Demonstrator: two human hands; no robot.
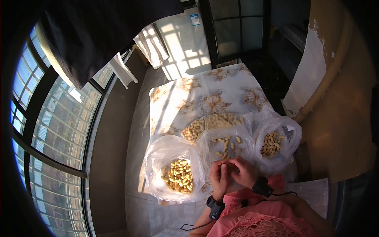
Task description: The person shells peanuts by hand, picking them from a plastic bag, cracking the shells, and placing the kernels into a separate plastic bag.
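My left hand (pixel 220 177) and my right hand (pixel 244 173) meet at the near side of the middle plastic bag (pixel 248 146). Fingers of both hands are bent and pressed together, and whatever is between them is hidden. A few peanuts (pixel 225 148) in their shells lie inside this bag. To the left, another clear plastic bag (pixel 153 162) stands open around a sunlit pile of peanuts (pixel 179 176). On the right, a third bag (pixel 293 136) holds more peanuts (pixel 271 143). Behind the middle bag spreads a larger heap of peanuts (pixel 192 132), partly covered by plastic.
A flowered cloth (pixel 213 102) covers the table, with sun falling on its left part. Barred windows (pixel 63 122) line the left side. Dark clothing (pixel 94 35) hangs at the upper left. A pipe (pixel 321 93) runs along the right wall. Each wrist wears a black band with a cable.
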